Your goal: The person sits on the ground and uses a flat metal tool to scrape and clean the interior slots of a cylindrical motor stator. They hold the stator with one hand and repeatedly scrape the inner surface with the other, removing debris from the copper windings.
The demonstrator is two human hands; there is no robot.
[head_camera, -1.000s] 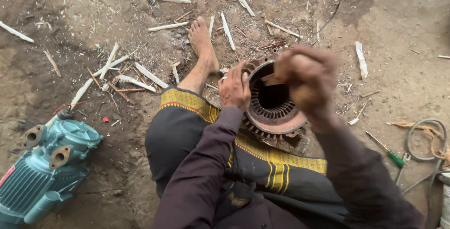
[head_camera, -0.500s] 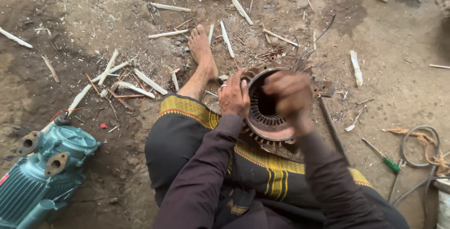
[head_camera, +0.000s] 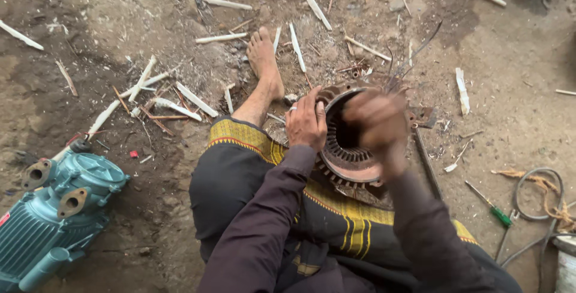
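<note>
A round rusty motor stator (head_camera: pixel 348 161) with slotted inner teeth rests against my lap as I sit on the dirt floor. My left hand (head_camera: pixel 306 120) lies flat on its left rim, fingers spread, a ring on one finger. My right hand (head_camera: pixel 375 123) is blurred over the top of the stator's opening, fingers closed around a thin dark strip or wire (head_camera: pixel 414 53) that rises up and to the right. My bare left foot (head_camera: pixel 264 59) stretches out ahead.
A teal electric motor (head_camera: pixel 57 215) lies at the lower left. Pale sticks and slivers (head_camera: pixel 174 107) litter the ground. A green-handled screwdriver (head_camera: pixel 489 206), a loop of cable (head_camera: pixel 540 194) and frayed rope lie at the right. A flat metal bar (head_camera: pixel 427 164) lies beside the stator.
My right hand has moved from above the stator's right side down and over its opening. My left hand has stayed on the rim. The view has shifted slightly.
</note>
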